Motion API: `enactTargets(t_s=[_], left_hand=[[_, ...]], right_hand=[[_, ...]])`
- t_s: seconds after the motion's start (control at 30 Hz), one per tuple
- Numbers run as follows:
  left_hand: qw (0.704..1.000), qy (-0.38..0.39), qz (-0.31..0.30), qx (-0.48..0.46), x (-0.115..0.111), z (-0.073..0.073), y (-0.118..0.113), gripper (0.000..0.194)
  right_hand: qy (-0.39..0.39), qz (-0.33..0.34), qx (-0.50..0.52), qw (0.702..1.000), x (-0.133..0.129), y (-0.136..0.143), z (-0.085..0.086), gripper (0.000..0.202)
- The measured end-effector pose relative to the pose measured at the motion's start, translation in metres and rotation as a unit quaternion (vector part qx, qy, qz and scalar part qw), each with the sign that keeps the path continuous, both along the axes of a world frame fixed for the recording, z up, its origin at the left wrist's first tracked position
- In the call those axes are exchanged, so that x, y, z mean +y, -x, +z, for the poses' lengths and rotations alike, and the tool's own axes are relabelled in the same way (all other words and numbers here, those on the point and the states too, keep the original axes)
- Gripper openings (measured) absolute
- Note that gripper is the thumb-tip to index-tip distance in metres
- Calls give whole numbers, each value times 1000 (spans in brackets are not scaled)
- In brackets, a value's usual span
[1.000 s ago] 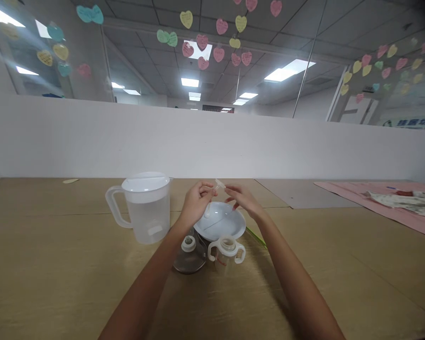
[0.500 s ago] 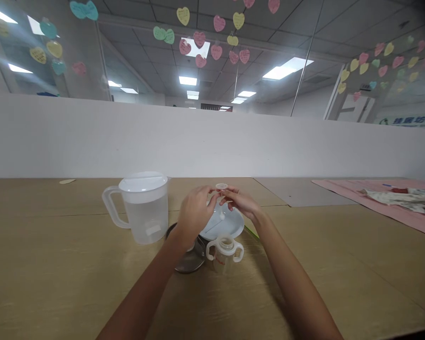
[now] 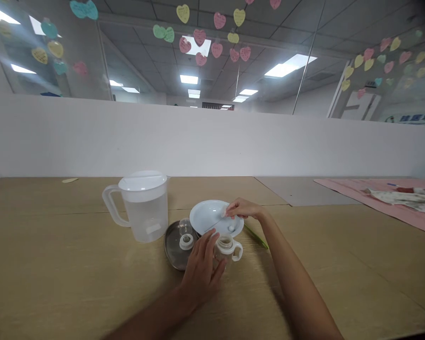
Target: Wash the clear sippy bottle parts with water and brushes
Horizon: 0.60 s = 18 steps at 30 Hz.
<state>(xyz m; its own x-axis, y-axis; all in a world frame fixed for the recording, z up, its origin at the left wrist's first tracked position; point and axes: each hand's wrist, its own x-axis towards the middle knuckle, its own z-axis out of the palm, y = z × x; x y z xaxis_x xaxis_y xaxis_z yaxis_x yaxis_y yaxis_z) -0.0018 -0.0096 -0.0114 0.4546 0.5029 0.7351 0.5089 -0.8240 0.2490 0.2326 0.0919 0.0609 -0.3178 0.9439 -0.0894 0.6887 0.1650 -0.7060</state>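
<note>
My right hand (image 3: 243,208) is closed in a pinch over the right side of a white plate (image 3: 201,212), holding a small translucent piece whose kind I cannot make out. On the plate lie a thin stick-like piece and a small white ball-shaped part (image 3: 231,228). My left hand (image 3: 202,264) reaches with its fingers apart to the left side of a clear baby bottle (image 3: 225,250). The bottle stands upright and uncapped, its right white handle visible and the left one behind my fingers. I cannot tell how firmly the fingers touch it.
Left of the bottle, a dark metal tray (image 3: 173,252) holds a clear dome cap (image 3: 185,226) and a white collar ring (image 3: 186,242). A lidded translucent pitcher (image 3: 147,208) stands behind it. A green stick-like item (image 3: 257,236) lies right of the plate. Cloths rest on a pink sheet (image 3: 340,189).
My hands have parted. The right has lowered to the plate with the translucent piece; the left has come down and toward me to the bottle. The plate and tray contents now show more fully.
</note>
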Motion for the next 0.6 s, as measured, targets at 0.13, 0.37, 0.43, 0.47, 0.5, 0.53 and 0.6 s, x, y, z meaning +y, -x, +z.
enactTargets(t_s=[0.13,0.37,0.43,0.47,0.5,0.53,0.6], left_hand=[[999,42,-5,-3,-2,3,2,52],[990,128,-51,-18,1,4,5,46],[988,140,-52,-27,2,3,5,45],[988,143,-54,-30,1,4,5,45],[987,145,-59,-29,1,4,5,44],[987,146,-63,-30,0,5,5,42],[986,149,-72,-34,-1,8,5,39]], right_hand=[[-13,-8,-195,981,7,23,-10,18],[-17,19,-183,983,0,57,-14,17],[-82,-24,-131,988,-5,57,-2,24],[-135,-66,-104,983,-8,57,7,26],[-189,-103,-78,973,-13,56,16,28],[-229,-120,-56,964,-20,56,25,30],[-268,-120,-16,956,-36,58,45,33]])
